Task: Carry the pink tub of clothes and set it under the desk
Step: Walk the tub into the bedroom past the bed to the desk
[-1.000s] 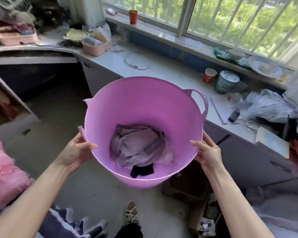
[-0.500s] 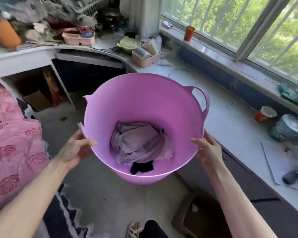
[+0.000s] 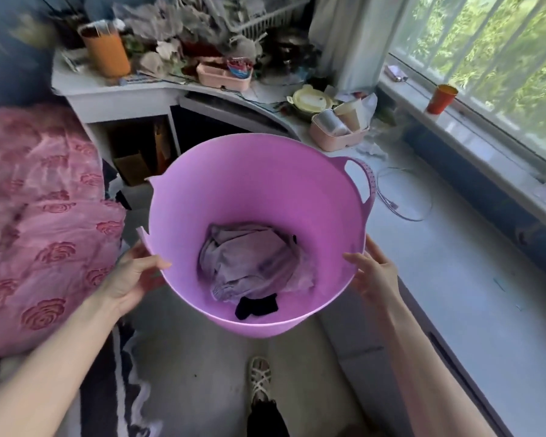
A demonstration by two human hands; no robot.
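The pink tub [image 3: 252, 184] hangs in the air in front of me, held between both hands. My left hand [image 3: 133, 275] grips its left rim, thumb over the edge. My right hand [image 3: 375, 272] presses its right wall with fingers spread. Inside lie crumpled lilac clothes [image 3: 249, 263] and a small black garment [image 3: 256, 305]. One loop handle [image 3: 364, 181] shows at the tub's far right. The white corner desk [image 3: 133, 96] stands ahead, and its dark opening [image 3: 221, 127] shows just above the tub's far rim.
Clutter covers the desk: an orange cup [image 3: 108, 55], two pink trays [image 3: 223, 74] [image 3: 338, 134], a yellow bowl [image 3: 311, 99]. A pink rose-patterned blanket [image 3: 38, 222] lies at left. A cable [image 3: 401, 197] rests on the long counter at right. A cardboard box [image 3: 131, 168] sits under the desk's left bay.
My view has swung left along the counter toward the corner desk, so the desk and its opening now sit straight ahead. Both hands keep the same hold on the tub.
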